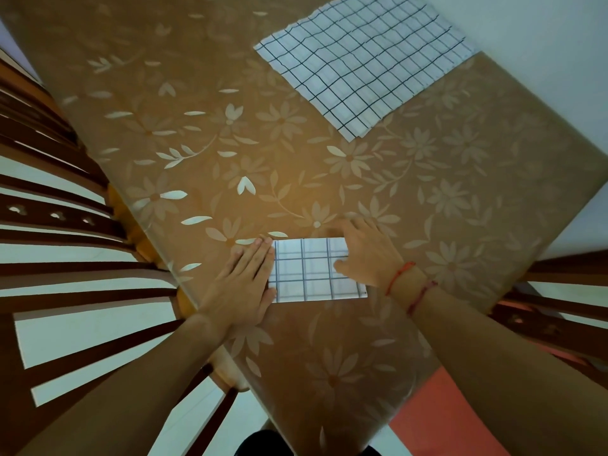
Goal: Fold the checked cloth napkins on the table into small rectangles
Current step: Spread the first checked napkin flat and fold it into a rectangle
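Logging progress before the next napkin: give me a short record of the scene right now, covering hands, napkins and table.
left hand: flat, fingers straight, pressing the left end of the folded napkin
right hand: flat on the right end of the same napkin; red cords on the wrist
folded napkin: small rectangle near the table's front edge, between both hands
unfolded napkins: spread flat at the far right, untouched; layered edges at the near corner suggest several
table: floral cover; wooden chairs on both sides
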Motion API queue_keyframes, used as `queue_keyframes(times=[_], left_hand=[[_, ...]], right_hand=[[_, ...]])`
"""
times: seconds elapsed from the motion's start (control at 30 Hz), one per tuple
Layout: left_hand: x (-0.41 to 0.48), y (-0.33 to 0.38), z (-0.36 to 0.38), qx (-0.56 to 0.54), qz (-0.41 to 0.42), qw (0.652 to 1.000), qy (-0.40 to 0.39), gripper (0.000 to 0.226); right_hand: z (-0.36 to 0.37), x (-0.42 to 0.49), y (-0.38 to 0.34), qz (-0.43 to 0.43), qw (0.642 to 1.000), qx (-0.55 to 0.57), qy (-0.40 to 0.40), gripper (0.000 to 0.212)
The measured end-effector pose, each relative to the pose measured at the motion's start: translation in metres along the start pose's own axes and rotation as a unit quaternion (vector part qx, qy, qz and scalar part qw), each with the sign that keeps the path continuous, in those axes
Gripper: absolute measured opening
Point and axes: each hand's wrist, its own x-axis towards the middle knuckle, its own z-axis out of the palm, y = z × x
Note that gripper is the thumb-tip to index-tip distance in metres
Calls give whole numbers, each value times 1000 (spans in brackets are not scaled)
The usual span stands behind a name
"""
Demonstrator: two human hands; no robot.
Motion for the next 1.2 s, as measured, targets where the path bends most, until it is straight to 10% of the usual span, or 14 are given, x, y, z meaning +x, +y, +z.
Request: queue_keyframes(times=[0.27,0.67,1.0,1.2], left_hand=[[0,1,1,-8,-10,1000,8,67],[-2,17,-18,-110,4,991,72,65],[-6,65,-10,-140,58,983,100,69],[-10,74,2,-100,80,985,119,51]], right_hand=[[-12,18,-8,4,994,41,-97,57],[-19,-13,1,137,950,279,6,21],[12,-76,-4,392,624,675,-23,11],[30,-96,-9,370,531,759,-72,19]])
